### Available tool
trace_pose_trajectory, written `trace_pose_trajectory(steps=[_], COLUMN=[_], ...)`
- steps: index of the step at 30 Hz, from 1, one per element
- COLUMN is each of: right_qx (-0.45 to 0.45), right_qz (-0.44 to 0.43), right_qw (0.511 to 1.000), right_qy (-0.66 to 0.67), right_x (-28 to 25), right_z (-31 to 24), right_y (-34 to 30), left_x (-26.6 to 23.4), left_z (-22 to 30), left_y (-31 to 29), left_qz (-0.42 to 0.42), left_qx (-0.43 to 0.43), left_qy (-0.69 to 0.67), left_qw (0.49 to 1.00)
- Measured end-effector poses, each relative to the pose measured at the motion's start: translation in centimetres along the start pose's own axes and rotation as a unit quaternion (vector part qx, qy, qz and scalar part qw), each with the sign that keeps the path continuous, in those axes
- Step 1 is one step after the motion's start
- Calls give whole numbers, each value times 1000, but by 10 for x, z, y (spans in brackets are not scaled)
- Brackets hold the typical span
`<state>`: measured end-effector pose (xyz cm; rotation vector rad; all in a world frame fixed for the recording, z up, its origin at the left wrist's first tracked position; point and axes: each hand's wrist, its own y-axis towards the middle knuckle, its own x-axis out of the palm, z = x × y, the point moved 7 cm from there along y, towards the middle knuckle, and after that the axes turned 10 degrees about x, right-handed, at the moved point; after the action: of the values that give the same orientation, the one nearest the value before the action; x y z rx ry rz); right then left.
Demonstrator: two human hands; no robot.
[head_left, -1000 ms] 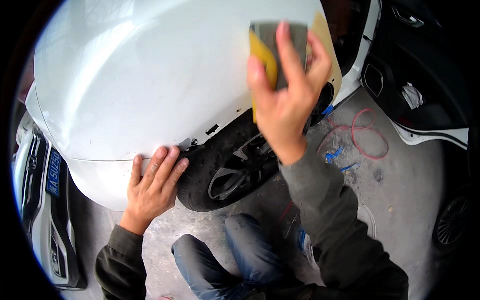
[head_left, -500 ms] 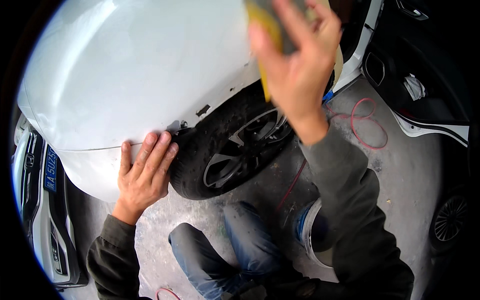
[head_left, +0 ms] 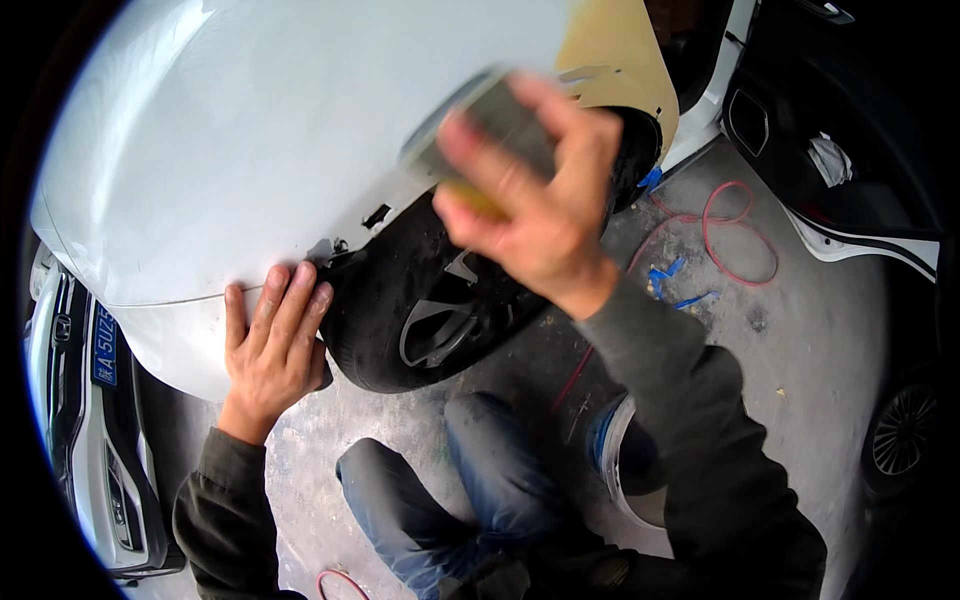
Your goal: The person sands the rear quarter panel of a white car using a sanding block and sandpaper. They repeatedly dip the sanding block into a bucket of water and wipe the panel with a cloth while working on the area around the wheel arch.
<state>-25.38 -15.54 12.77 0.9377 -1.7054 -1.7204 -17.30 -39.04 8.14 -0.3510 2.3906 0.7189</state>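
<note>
At upper centre of the frame, the blurred right hand grips a grey-and-yellow rectangular block between thumb and spread fingers, at the lower edge of a glossy white car body panel. At centre left, the left hand rests, fingers slightly spread, on that panel beside a black rubber tyre.

The right hand grips a sanding block at the white car panel, which the left hand touches beside the tire.
</note>
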Motion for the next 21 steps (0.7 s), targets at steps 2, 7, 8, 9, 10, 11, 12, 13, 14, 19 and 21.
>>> trace_pose_trajectory(steps=[2, 7, 8, 9, 10, 11, 12, 13, 14, 19, 21], right_qx=[124, 72, 47, 71, 85, 108, 119, 114, 108, 110, 115], right_qz=[55, 82, 37, 41, 47, 77, 118, 144, 131, 71, 98], right_qw=[990, 994, 998, 997, 994, 989, 982, 978, 984, 991, 988], right_qy=[-32, 8, -4, -7, -45, -68, -90, -96, -50, -29, -40], right_x=[-7, -3, -5, -8, -10, -11, -11, -12, -10, -11, -11], right_z=[26, 9, 12, 16, 28, 34, 30, 29, 25, 28, 36], right_y=[51, 0, -3, 12, 38, 58, 65, 59, 31, 32, 62], left_x=[-10, 0, -2, -1, -2, -5, -7, 0, 5, -3, 4], left_z=[-6, 2, 0, -1, -1, -3, -6, -3, 1, -4, 0], left_y=[-1, 11, 5, 2, 0, -2, 0, 8, 13, -2, 8], left_qz=[-7, 23, 11, 5, 5, 0, 6, 22, 32, -9, 15], left_qx=[9, 13, 14, 12, 14, 17, 16, 12, 10, 24, 13], left_qy=[7, 2, 4, 7, 7, 9, 10, 6, 4, 16, 14], left_qw=[1000, 1000, 1000, 1000, 1000, 1000, 1000, 1000, 999, 1000, 1000])
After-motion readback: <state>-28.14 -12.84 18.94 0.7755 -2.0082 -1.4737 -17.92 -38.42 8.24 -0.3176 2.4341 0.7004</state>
